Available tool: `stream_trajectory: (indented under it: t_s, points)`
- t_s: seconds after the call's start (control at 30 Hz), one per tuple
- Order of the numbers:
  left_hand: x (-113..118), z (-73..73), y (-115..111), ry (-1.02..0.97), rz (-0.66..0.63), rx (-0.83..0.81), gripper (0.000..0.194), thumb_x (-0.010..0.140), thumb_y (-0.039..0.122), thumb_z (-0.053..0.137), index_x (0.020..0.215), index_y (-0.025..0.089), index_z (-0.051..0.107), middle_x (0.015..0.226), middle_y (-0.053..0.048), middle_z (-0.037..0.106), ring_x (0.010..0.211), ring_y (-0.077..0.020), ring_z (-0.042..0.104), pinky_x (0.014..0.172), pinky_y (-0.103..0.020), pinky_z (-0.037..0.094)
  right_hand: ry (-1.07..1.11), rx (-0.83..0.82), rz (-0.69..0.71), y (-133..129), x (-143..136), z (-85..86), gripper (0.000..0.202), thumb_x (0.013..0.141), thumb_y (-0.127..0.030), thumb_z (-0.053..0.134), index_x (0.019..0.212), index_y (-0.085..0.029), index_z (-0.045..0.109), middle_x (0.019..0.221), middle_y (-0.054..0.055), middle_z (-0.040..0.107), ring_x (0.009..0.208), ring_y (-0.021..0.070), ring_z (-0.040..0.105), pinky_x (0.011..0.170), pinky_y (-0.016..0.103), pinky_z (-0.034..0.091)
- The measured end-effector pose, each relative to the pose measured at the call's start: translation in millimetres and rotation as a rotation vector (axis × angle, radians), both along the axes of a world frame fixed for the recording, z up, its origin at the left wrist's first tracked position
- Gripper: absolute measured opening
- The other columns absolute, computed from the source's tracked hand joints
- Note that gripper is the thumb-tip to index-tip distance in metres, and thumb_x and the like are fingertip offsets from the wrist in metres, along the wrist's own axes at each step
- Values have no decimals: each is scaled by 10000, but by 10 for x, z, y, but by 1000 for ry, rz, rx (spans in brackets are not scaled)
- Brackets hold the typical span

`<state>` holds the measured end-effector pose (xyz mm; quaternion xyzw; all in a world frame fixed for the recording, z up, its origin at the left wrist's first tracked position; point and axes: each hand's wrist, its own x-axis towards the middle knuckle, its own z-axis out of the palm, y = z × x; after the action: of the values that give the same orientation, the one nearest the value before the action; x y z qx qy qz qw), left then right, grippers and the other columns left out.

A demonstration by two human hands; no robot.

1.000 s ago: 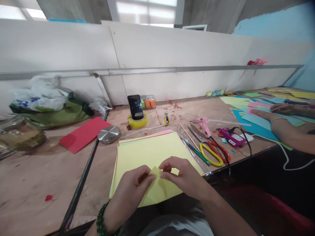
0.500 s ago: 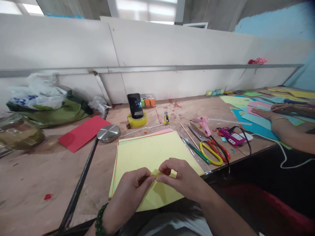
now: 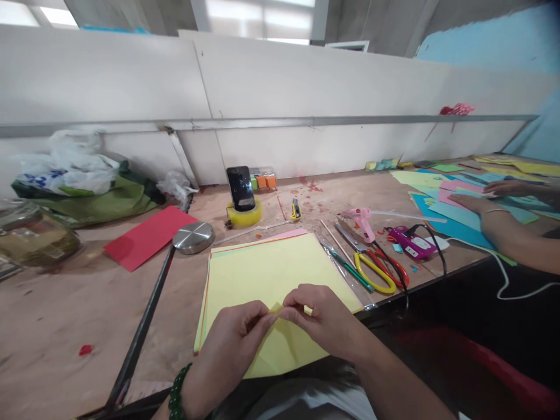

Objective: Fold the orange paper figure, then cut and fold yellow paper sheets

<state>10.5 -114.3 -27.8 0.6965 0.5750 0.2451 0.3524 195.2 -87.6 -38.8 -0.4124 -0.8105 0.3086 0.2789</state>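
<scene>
A small piece of yellow paper [image 3: 275,308] is pinched between both hands, above a stack of coloured sheets [image 3: 262,262] with a pale yellow one on top. My left hand [image 3: 240,332], with a green bead bracelet at the wrist, grips the piece's left side between thumb and index finger. On its right side my right hand [image 3: 319,315] pinches it in the same way. The fingertips nearly meet, and they hide much of the small piece.
Right of the stack lie scissors [image 3: 376,274], green pens, a pink glue gun [image 3: 362,223] and a purple device [image 3: 413,242]. A metal disc [image 3: 193,237] and red paper [image 3: 151,236] lie left. Another person's hands rest on papers at far right.
The fingertips of both hands have drawn slightly closer together on the small yellow piece, and less of it shows. The other person's hands have shifted slightly.
</scene>
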Motion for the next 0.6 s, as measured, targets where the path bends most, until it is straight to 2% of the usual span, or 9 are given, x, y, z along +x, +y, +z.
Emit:
stream_trajectory:
  t_s: [0.13, 0.27, 0.37, 0.43, 0.5, 0.6]
  points:
    - [-13, -22, -12, 8, -13, 40, 377, 829, 465, 379, 543, 222, 349, 511, 57, 342, 508, -121, 342, 472, -231, 250, -25, 0, 13, 2, 7, 2, 254, 931, -316, 545, 762, -182, 679, 669, 9, 645, 639, 136, 558, 603, 241, 379]
    - [-15, -48, -5, 26, -13, 41, 370, 845, 473, 370, 571, 224, 371, 520, 57, 365, 508, -123, 358, 476, -235, 260, -27, 11, 7, 11, -10, 0, 255, 932, -310, 537, 754, -182, 669, 668, 10, 641, 641, 139, 555, 608, 246, 375]
    - [-20, -55, 8, 52, -15, 102, 355, 855, 450, 371, 577, 230, 341, 510, 61, 363, 489, -122, 361, 467, -239, 251, -24, 3, -3, 21, -19, 32, 267, 929, -311, 532, 732, -180, 654, 661, 7, 633, 633, 134, 545, 604, 243, 370]
    - [-37, -46, 17, 73, 2, 164, 350, 860, 430, 367, 574, 232, 326, 503, 63, 359, 475, -120, 366, 462, -239, 253, -26, -51, -8, 28, -1, 85, 229, 913, -313, 548, 754, -181, 647, 655, -7, 624, 613, 124, 534, 587, 233, 364]
    - [-68, -29, 22, 85, 34, 217, 351, 868, 420, 364, 574, 231, 337, 504, 62, 370, 472, -119, 386, 459, -233, 268, -42, -152, -2, 36, 41, 146, 112, 844, -303, 638, 840, -192, 648, 649, -34, 616, 591, 114, 525, 571, 220, 361]
    - [-121, -6, 17, 94, 75, 268, 368, 880, 424, 365, 568, 230, 340, 500, 63, 378, 460, -113, 402, 445, -221, 279, -54, -281, 22, 56, 121, 204, 215, 733, -237, 724, 927, -209, 635, 643, -66, 608, 581, 104, 520, 569, 206, 370]
